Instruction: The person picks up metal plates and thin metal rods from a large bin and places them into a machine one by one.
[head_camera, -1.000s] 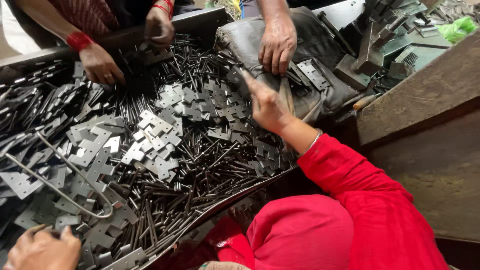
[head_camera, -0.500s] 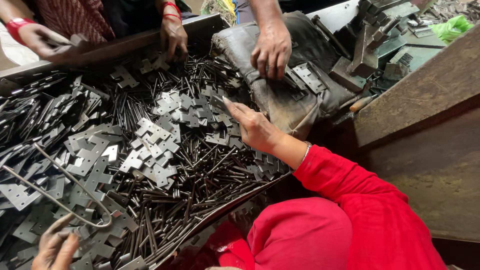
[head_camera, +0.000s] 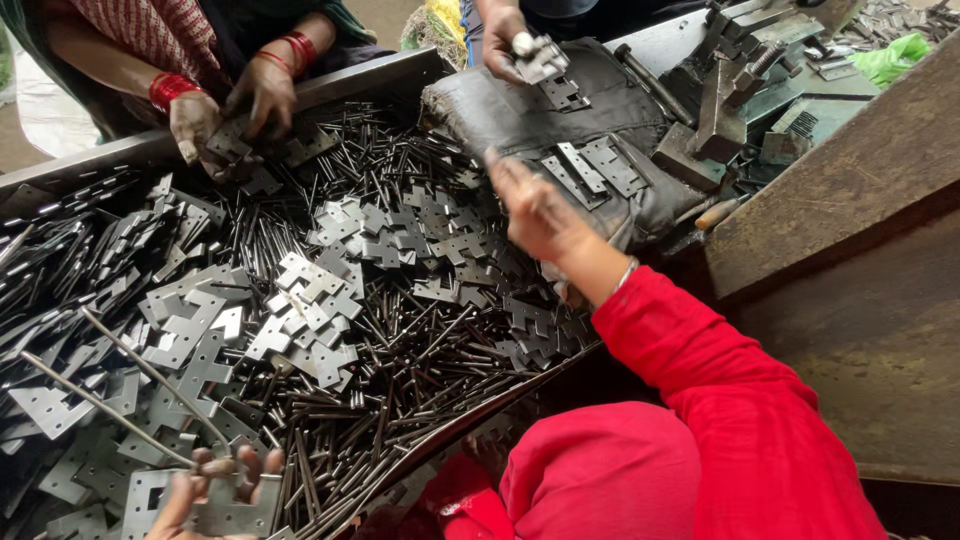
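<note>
Since half a second ago, the right hand (head_camera: 535, 205) has lifted off the pile and now hovers, fingers loosely spread and gripping nothing, over the edge of the dark cloth pad (head_camera: 560, 125). Down at seven o'clock the left hand (head_camera: 215, 490) is closed around a flat hinge leaf (head_camera: 235, 515) and touches the end of a long bent wire rod (head_camera: 120, 385), whose long axis runs from that hand up toward ten o'clock. The hinge leaf lies flat, its long side roughly level across the bottom edge of the view.

Both sit in a wide metal tray (head_camera: 370, 75) heaped with grey hinge leaves (head_camera: 310, 310) and thin dark pins (head_camera: 420, 360); the pins mostly point between one and seven o'clock. The tray's near rim runs diagonally past five o'clock, with little bare room anywhere inside. On the pad lie a few joined hinges (head_camera: 590, 170). At twelve o'clock another person's hand (head_camera: 505, 35) holds a hinge, and at eleven o'clock two more hands (head_camera: 225, 110) with red bangles sort leaves.
</note>
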